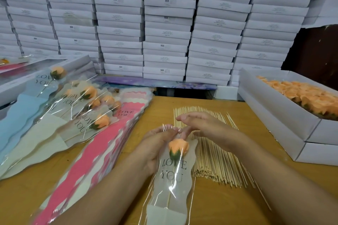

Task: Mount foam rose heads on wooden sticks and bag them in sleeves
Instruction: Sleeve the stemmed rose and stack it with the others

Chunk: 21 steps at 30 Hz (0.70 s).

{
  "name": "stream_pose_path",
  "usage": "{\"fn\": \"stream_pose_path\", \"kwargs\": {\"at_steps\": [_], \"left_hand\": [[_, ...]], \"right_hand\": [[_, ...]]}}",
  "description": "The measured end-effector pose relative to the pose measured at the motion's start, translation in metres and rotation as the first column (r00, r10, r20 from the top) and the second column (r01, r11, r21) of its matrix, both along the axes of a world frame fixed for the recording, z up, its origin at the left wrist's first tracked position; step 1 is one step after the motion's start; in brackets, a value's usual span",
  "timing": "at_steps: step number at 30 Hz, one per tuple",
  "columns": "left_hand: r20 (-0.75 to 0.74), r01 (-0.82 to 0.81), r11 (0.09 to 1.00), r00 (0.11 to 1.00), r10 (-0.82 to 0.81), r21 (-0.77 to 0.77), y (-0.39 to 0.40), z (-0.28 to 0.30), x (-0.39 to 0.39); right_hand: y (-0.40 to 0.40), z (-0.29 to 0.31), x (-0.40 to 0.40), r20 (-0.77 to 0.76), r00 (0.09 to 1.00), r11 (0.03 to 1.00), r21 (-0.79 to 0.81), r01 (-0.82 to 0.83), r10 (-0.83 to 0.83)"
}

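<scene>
Sleeved rose [178, 149]: head away, stick toward person. L hand [157, 144] grips sleeve [170, 184] top; R hand [206, 128] released.

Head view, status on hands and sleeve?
Left hand holds sleeve near its top; right hand open at the mouth. Rose on stick, already inside. Nothing obstructing.

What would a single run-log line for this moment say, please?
step: bagging | rose: on stick, in sleeve | left hand: holds sleeve | right hand: open at sleeve top
</scene>
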<state>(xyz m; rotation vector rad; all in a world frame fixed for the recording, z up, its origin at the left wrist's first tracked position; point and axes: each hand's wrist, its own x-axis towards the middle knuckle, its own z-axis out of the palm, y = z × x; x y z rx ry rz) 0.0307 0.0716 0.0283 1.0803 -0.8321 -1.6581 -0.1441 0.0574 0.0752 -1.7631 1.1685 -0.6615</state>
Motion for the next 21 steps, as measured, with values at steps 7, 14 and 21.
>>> {"fn": "stream_pose_path", "kwargs": {"at_steps": [7, 14, 21], "left_hand": [[-0.016, 0.018, 1.000, 1.000, -0.018, -0.010, -0.003, -0.002, -0.001], [-0.087, 0.004, 1.000, 0.996, -0.004, -0.010, -0.003, -0.002, -0.001], [-0.170, -0.058, 0.998, 0.984, 0.053, -0.022, -0.002, 0.004, -0.002]], "right_hand": [[0.001, -0.001, -0.005, 0.014, 1.000, 1.000, -0.012, 0.028, -0.028], [0.002, -0.005, -0.006, 0.055, 0.996, 0.997, -0.043, 0.067, -0.065], [0.014, -0.024, -0.012, 0.369, 0.838, 0.915, 0.203, 0.348, -0.401]]}}
